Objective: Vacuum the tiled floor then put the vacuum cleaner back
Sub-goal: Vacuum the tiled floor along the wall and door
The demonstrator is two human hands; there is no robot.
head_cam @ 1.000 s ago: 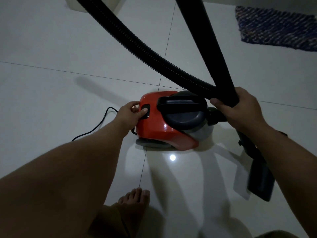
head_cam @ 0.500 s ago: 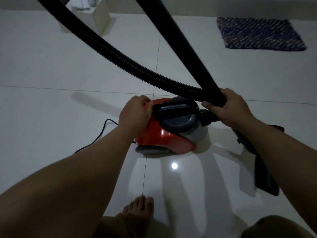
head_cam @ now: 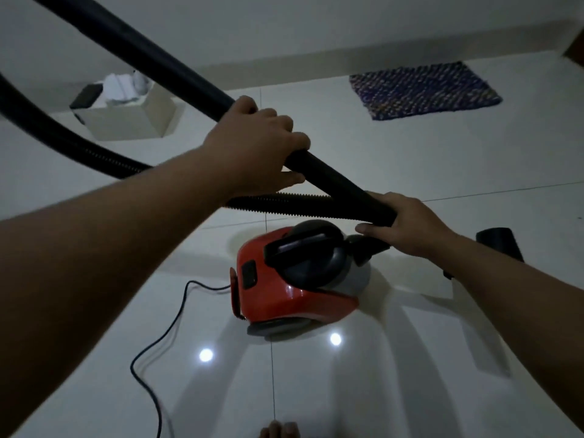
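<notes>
A red canister vacuum cleaner (head_cam: 284, 292) with a dark handle and grey front sits on the white tiled floor (head_cam: 442, 172) in front of me. Its black rigid tube (head_cam: 331, 181) slants from upper left down to the right. My left hand (head_cam: 252, 147) is wrapped around the tube higher up. Lower on the same tube, just above the canister's front, my right hand (head_cam: 407, 222) grips it. The ribbed hose (head_cam: 94, 156) loops from the left and passes behind my left arm. A black nozzle (head_cam: 499, 245) shows behind my right forearm.
The black power cord (head_cam: 151, 352) trails from the canister's rear across the floor toward me. A cardboard box (head_cam: 126, 118) with cloths stands at the back left by the wall. A dark woven mat (head_cam: 423, 90) lies at the back right. My toes (head_cam: 279, 430) show at the bottom edge.
My left hand left the canister's rear switch area and rose to grip the tube above my right hand. The view tilted up, showing the wall and box.
</notes>
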